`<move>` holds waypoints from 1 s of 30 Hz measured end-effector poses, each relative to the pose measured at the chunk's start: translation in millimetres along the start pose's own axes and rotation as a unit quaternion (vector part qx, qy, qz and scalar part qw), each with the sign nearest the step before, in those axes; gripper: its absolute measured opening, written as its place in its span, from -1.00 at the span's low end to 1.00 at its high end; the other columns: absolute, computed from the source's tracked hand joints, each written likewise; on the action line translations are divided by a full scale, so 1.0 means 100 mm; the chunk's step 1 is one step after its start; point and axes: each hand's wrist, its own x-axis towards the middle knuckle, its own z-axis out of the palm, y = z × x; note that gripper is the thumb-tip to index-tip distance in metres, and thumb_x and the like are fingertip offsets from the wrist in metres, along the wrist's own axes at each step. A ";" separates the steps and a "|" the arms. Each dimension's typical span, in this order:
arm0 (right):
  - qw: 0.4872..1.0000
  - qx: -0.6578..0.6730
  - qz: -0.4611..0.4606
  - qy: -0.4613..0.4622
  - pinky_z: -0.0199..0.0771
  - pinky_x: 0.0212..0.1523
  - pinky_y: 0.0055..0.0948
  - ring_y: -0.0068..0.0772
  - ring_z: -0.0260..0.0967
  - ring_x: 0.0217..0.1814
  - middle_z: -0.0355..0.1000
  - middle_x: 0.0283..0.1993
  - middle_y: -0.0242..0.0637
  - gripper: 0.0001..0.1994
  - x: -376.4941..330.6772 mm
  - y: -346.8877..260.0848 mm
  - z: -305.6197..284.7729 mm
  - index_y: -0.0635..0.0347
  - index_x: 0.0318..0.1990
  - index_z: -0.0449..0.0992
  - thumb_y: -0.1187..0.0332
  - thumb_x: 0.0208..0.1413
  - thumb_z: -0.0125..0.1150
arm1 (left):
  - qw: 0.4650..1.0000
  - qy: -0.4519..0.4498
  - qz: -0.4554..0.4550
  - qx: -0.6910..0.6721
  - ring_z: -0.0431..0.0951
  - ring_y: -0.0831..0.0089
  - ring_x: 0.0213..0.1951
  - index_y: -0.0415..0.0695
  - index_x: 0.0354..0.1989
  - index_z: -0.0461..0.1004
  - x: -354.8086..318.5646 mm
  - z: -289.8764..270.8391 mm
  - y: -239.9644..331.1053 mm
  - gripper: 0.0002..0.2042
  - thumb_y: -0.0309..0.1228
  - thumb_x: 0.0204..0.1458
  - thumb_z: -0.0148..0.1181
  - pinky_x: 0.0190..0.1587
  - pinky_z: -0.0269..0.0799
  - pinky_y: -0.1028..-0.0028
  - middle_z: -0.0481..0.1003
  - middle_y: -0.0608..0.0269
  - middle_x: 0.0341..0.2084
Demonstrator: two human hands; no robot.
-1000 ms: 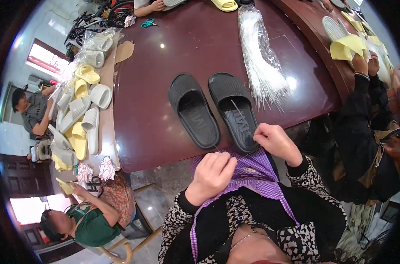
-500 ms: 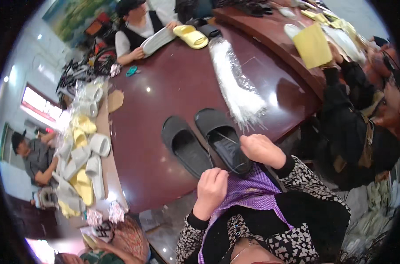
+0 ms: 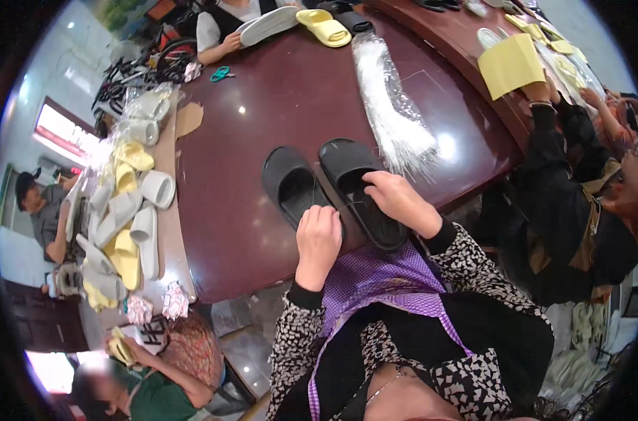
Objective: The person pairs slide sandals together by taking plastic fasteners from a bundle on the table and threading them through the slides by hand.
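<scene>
Two black slide sandals lie side by side on the dark red table, toes pointing away from me: a left slide (image 3: 286, 167) and a right slide (image 3: 344, 156). A thin, pale plastic strand (image 3: 352, 204) runs between the two slides' openings. My left hand (image 3: 319, 238) is closed in a pinch over the heel part of the left slide, apparently on one end of the strand. Over the right slide's footbed, my right hand (image 3: 403, 202) pinches near the strand's other side. The strand's ends are hidden by my fingers.
A clear bag of white plastic strands (image 3: 392, 112) lies beyond the right slide. Grey and yellow slides (image 3: 126, 210) are piled at the left. Teal scissors (image 3: 222, 74) and a yellow slide (image 3: 324, 28) lie toward the far side. Other people work around the table.
Both hands have moved farther up over the slides. My right hand has come inward over the right slide's opening, and the strand between the hands has been drawn shorter.
</scene>
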 end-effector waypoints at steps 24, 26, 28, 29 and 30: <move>0.988 -0.038 -0.010 -0.146 0.40 -0.05 -0.22 0.04 0.36 -0.03 0.38 -0.11 0.00 -0.72 0.16 -0.12 -0.04 0.41 -0.07 0.42 0.49 0.04 0.12 | 0.989 -0.013 -0.055 0.137 0.45 0.22 -0.39 -0.18 -0.42 0.39 -0.24 -0.13 0.24 -0.93 -0.50 0.00 0.16 -0.34 0.39 0.33 0.36 0.14 -0.50; 0.990 -0.045 -0.019 -0.136 0.39 -0.05 -0.21 0.04 0.36 -0.04 0.38 -0.13 0.01 -0.71 0.23 -0.06 0.02 0.42 -0.07 0.41 0.49 0.03 0.12 | 0.987 -0.011 -0.057 0.147 0.45 0.21 -0.39 -0.18 -0.43 0.38 -0.19 -0.12 0.18 -0.93 -0.50 0.00 0.15 -0.34 0.39 0.33 0.35 0.14 -0.50; 0.991 -0.059 -0.035 -0.113 0.38 -0.05 -0.19 0.05 0.35 -0.06 0.37 -0.15 0.01 -0.71 0.28 -0.02 0.10 0.42 -0.07 0.40 0.50 0.03 0.11 | 0.991 0.005 -0.041 0.128 0.44 0.19 -0.37 -0.19 -0.42 0.38 -0.11 -0.05 0.05 -0.93 -0.51 0.00 0.15 -0.32 0.38 0.32 0.36 0.13 -0.48; 0.991 -0.059 -0.038 -0.114 0.38 -0.05 -0.19 0.05 0.35 -0.06 0.37 -0.15 0.01 -0.71 0.29 -0.03 0.11 0.42 -0.07 0.40 0.50 0.03 0.11 | 0.992 0.014 -0.033 0.119 0.44 0.18 -0.36 -0.19 -0.42 0.38 -0.07 -0.02 -0.02 -0.93 -0.51 0.00 0.14 -0.31 0.38 0.32 0.36 0.12 -0.47; 0.991 -0.061 -0.035 -0.112 0.38 -0.05 -0.19 0.05 0.34 -0.06 0.37 -0.16 0.02 -0.71 0.31 -0.05 0.13 0.42 -0.08 0.40 0.50 0.02 0.11 | 0.992 0.017 -0.035 0.119 0.44 0.18 -0.36 -0.19 -0.42 0.38 -0.03 0.00 -0.09 -0.93 -0.51 0.00 0.14 -0.31 0.38 0.32 0.36 0.12 -0.47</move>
